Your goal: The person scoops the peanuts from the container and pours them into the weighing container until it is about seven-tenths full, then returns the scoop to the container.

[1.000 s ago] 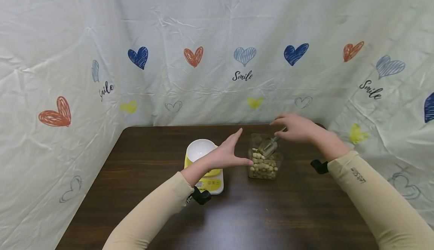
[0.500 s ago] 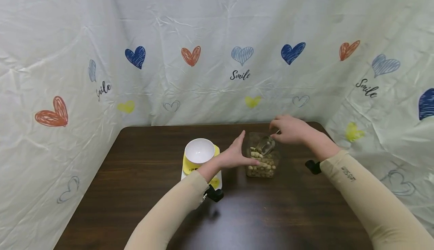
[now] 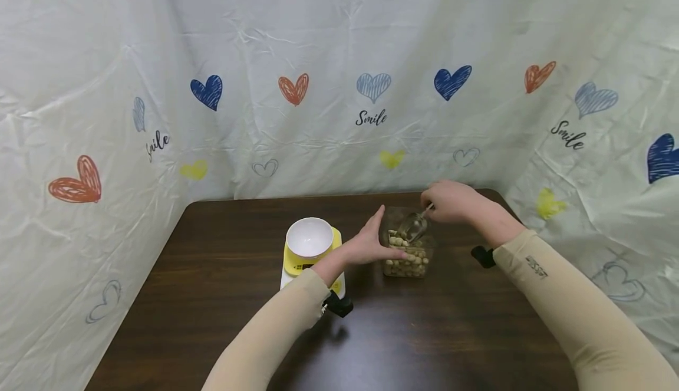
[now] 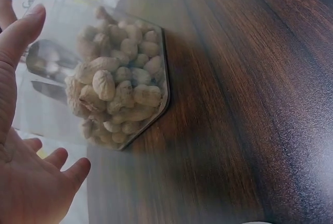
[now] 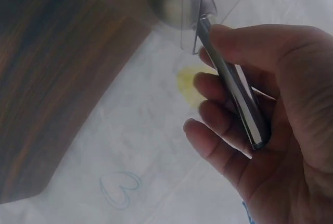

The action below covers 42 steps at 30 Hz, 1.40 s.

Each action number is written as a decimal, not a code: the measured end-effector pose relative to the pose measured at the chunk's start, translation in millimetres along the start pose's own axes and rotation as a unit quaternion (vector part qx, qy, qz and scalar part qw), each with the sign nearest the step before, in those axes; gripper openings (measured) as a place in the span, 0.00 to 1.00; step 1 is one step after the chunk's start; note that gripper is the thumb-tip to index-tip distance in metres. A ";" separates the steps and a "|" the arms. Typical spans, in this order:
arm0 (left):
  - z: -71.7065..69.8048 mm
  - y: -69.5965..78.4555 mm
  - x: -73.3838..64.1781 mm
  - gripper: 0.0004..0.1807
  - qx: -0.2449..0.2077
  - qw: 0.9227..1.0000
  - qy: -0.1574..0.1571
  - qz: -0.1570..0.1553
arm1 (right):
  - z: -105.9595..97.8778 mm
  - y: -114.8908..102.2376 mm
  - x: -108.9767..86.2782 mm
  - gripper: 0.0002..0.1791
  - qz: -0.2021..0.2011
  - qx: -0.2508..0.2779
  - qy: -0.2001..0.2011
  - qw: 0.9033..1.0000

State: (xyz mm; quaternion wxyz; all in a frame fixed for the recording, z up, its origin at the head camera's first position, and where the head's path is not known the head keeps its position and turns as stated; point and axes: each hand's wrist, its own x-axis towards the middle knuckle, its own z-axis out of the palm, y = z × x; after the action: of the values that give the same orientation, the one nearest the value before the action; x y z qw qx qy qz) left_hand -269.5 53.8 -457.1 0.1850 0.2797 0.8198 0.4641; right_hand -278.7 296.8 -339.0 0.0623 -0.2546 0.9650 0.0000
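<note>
Peanuts in their shells point(image 4: 119, 88) fill the lower part of a clear square container point(image 3: 405, 270) on the table. My right hand point(image 3: 451, 201) grips the handle of a metal scoop point(image 5: 234, 86), thumb on one side and fingers curled round the other. The scoop's bowl point(image 3: 414, 226) tilts down inside the container against the peanuts. My left hand point(image 3: 368, 243) spans the container's left side with thumb and fingers spread and nearly straight. Its thumb overlaps the front wall in the head view. In the left wrist view the palm faces the container point(image 4: 52, 114).
A white bowl point(image 3: 310, 237) stands on a yellow and white kitchen scale point(image 3: 292, 264), left of the container; my left forearm partly hides the scale. The dark wooden table point(image 3: 223, 273) ends at a heart-printed curtain point(image 3: 329, 161) behind and on both sides.
My left hand has shifted right, its thumb now over the container's front. The right hand with the scoop has drawn in closer over the container's rim. The head view has turned slightly.
</note>
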 end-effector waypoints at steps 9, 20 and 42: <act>-0.7 -1.2 0.3 0.67 0.000 1.000 0.001 0.009 | -1.7 0.3 1.6 0.05 -0.019 -0.033 0.032 0.999; -3.3 -4.6 -0.8 0.66 0.013 1.000 0.015 0.009 | 5.8 2.7 7.7 0.08 -0.078 -0.022 0.072 0.994; 2.2 -4.2 2.9 0.67 0.020 0.999 0.030 0.011 | 4.3 26.4 20.1 0.05 0.004 0.144 -0.050 0.988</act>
State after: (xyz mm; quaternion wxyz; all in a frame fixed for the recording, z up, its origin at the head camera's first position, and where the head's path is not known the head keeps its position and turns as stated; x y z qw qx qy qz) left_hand -271.7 55.4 -461.9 0.1493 0.2787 0.8310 0.4576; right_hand -308.5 310.0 -346.6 0.1464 -0.2386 0.9518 -0.1257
